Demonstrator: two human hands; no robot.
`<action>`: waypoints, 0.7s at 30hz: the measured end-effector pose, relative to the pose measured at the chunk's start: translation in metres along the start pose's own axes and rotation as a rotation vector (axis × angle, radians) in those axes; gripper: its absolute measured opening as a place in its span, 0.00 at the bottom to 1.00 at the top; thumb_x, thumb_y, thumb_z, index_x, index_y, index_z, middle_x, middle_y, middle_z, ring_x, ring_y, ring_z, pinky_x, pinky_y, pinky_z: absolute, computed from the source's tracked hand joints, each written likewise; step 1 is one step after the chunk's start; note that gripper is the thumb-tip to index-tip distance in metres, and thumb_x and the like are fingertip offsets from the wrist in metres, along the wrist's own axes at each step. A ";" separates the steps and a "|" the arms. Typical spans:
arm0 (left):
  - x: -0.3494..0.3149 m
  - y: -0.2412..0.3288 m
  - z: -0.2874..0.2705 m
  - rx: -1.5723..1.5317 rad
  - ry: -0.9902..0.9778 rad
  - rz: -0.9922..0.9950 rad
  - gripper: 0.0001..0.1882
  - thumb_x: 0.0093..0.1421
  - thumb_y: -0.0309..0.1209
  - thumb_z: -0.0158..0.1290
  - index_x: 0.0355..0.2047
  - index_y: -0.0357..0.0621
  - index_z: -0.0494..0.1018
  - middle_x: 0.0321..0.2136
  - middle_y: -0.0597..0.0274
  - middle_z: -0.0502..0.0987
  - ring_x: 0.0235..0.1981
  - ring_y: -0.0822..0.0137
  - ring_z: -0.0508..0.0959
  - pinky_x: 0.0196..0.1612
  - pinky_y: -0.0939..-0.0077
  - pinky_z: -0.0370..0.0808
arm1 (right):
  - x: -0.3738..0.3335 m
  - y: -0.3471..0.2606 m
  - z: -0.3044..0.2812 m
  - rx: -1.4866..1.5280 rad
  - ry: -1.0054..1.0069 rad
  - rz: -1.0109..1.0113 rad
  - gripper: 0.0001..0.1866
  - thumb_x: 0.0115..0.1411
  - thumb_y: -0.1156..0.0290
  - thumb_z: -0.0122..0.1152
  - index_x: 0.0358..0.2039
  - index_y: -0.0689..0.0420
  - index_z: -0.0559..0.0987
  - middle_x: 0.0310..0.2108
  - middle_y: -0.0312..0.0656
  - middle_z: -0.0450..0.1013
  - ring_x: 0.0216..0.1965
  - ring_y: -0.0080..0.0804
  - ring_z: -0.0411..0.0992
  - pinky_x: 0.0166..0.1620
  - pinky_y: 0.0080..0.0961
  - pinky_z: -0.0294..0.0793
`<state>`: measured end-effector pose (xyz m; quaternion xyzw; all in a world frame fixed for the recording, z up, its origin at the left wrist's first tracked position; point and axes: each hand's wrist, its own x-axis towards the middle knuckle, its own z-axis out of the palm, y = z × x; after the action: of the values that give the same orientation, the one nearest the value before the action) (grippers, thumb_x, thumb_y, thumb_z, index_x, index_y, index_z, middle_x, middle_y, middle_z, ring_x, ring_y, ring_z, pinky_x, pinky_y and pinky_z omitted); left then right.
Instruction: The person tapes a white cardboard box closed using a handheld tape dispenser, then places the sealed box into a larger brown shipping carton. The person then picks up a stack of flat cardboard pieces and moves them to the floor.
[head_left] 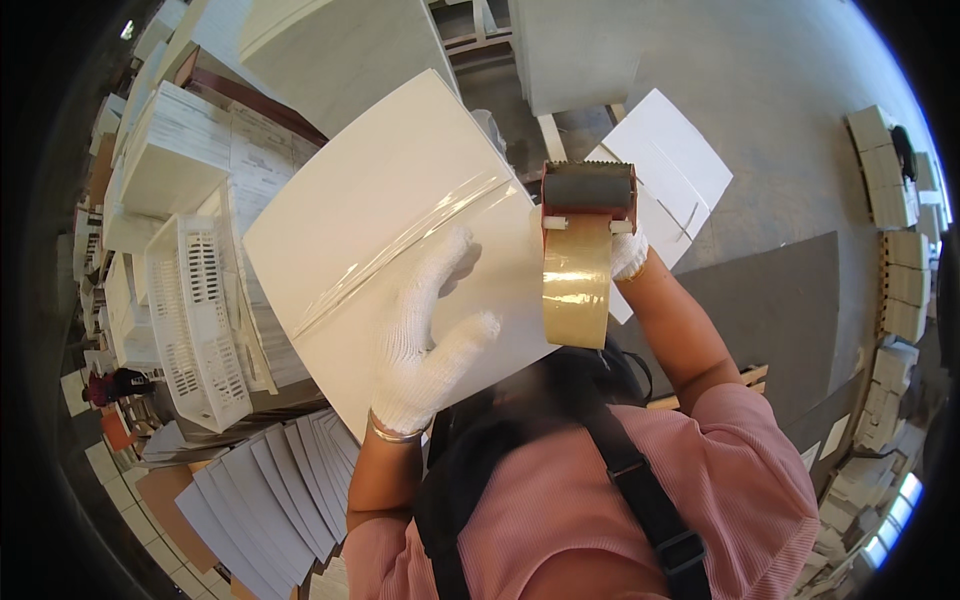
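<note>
A white cardboard box (390,160) lies in front of me at a slant, with a shiny strip of clear tape (400,244) running across its top. My left hand (412,345), in a white knitted glove, is on or just over the box below this strip; its thumb and fingers are apart and it holds nothing. At the box's right edge my right hand (630,254), also gloved, grips a tape dispenser (588,188) with a dark roller and a toothed blade. A wide roll of yellowish clear tape (577,290) sits on it. The dispenser hides most of the right hand's fingers.
To the left stand a white slotted plastic basket (187,320) and white boxes (180,145). Flat grey-white sheets (265,490) fan out at the lower left. Behind the dispenser an open white flap (675,165) sticks out. Stacked cartons (882,165) line the far right.
</note>
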<state>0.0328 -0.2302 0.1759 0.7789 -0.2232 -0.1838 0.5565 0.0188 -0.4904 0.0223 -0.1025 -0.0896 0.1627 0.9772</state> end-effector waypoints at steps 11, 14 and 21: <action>-0.015 -0.002 0.008 0.006 0.010 -0.067 0.52 0.51 0.44 0.70 0.70 0.34 0.58 0.62 0.45 0.69 0.62 0.52 0.71 0.65 0.58 0.66 | 0.007 0.009 -0.014 0.034 0.275 -0.040 0.31 0.69 0.44 0.50 0.60 0.56 0.73 0.57 0.48 0.74 0.55 0.44 0.74 0.59 0.46 0.76; -0.013 -0.003 0.012 0.036 0.047 -0.054 0.58 0.47 0.52 0.72 0.71 0.35 0.56 0.61 0.45 0.71 0.60 0.53 0.73 0.63 0.58 0.67 | 0.009 0.009 -0.018 -0.082 0.232 -0.079 0.31 0.69 0.45 0.51 0.60 0.56 0.73 0.57 0.48 0.74 0.56 0.45 0.74 0.59 0.47 0.76; -0.019 -0.014 0.016 -0.050 -0.014 -0.039 0.57 0.50 0.44 0.71 0.71 0.32 0.51 0.64 0.41 0.63 0.64 0.48 0.67 0.66 0.54 0.63 | 0.006 0.014 -0.003 -0.226 0.087 -0.137 0.27 0.62 0.62 0.59 0.60 0.61 0.72 0.54 0.51 0.75 0.53 0.47 0.76 0.55 0.45 0.79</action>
<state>0.0103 -0.2279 0.1586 0.7678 -0.2070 -0.2054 0.5705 0.0209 -0.4755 0.0171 -0.2125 -0.0716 0.0799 0.9713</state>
